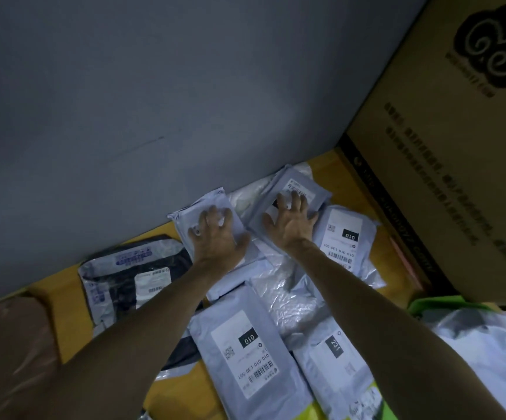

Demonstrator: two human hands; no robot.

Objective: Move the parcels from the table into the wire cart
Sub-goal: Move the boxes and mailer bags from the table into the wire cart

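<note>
Grey parcels [215,198] at the back of the bench [63,313], left grip [215,234] and right grip [291,221] splayed wide atop one each (nothing clamped yet): pickup step, next I curl under edges and lift.

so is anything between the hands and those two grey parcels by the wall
Nothing visible. The left hand rests directly on the plain grey plastic mailer, the right hand on the labelled grey plastic mailer. The wire cart is out of view.
</note>
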